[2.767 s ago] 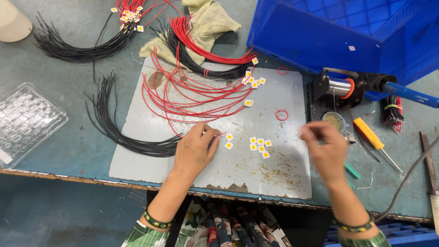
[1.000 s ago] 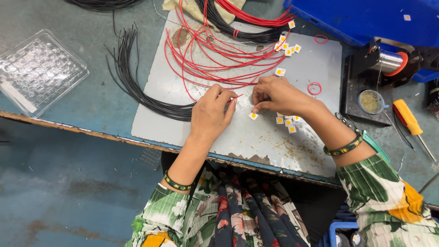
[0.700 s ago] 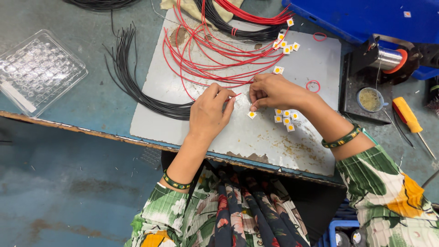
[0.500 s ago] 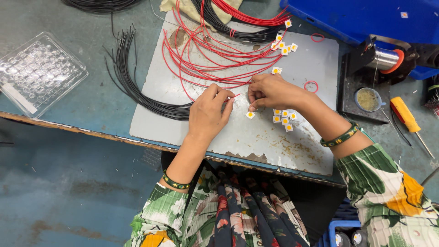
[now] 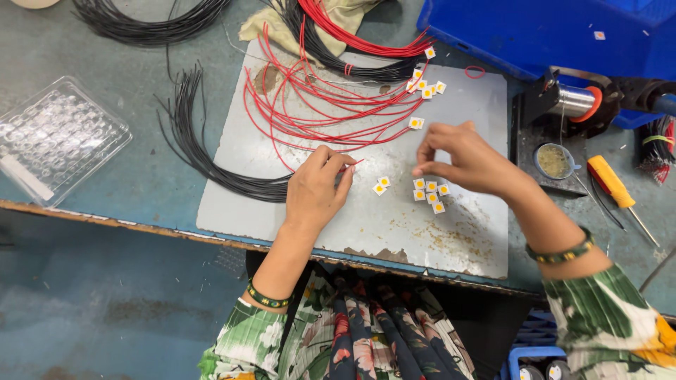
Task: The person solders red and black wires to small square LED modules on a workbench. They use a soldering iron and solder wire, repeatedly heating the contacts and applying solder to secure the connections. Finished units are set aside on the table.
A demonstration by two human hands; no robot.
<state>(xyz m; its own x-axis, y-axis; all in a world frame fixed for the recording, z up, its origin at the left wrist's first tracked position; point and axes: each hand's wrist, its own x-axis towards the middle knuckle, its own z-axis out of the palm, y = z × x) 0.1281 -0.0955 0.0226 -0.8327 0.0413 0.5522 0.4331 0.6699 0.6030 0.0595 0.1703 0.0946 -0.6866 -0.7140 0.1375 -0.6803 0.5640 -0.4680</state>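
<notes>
Head view, right hand (image 5: 468, 158) lifted off red wire (image 5: 331, 123)

Clear plastic blister tray (image 5: 60, 137) (far left)

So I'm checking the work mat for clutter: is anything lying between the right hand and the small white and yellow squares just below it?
Nothing visible does. The right hand hovers just above the cluster of squares on the grey mat. The red wires lie up and to the left, and the left hand rests off to the side.
</notes>
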